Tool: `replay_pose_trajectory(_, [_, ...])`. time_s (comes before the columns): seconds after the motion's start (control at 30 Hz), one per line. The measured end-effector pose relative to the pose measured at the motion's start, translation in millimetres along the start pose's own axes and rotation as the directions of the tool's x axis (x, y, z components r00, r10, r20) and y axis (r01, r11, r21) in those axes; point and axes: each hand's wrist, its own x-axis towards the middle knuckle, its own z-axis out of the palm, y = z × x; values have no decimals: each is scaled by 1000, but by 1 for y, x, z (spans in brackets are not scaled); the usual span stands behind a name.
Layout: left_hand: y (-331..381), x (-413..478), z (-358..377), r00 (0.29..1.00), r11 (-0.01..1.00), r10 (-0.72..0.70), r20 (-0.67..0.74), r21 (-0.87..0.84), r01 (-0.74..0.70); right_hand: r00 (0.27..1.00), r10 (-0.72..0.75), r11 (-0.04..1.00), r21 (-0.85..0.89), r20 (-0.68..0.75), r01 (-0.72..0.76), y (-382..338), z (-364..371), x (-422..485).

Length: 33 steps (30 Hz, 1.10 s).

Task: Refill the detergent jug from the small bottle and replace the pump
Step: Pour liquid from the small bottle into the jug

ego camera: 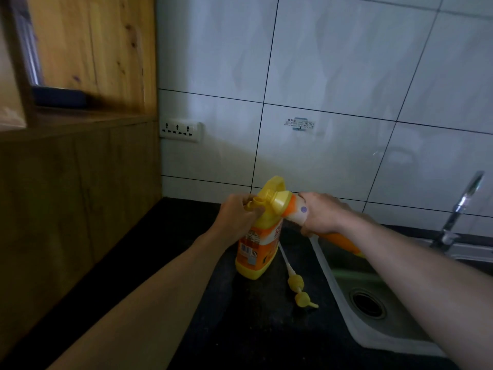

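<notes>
Currently pouring: right hand (322,214) curled round small bottle (293,209), tipped against jug (256,247) mouth; left hand (237,217) grips jug's neck; pump (296,284) lies just right of jug. Next, probably: drain bottle, refit pump.

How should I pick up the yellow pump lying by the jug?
Probably pinch the pump by the fat collar in its middle, coming straight down from above. It lies flat on the dark counter, with its thin tube pointing back toward the jug and its spout toward you. The collar is the thickest part. The tube looks thin and bendy, and the sink sits close beside it.
</notes>
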Motion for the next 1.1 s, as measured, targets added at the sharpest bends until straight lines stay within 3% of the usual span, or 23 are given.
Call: replay_pose_trajectory(1.1, [-1, 0, -1, 1000, 1000, 14, 9, 1, -14, 992, -39, 994, -105, -121, 26, -4, -13, -3])
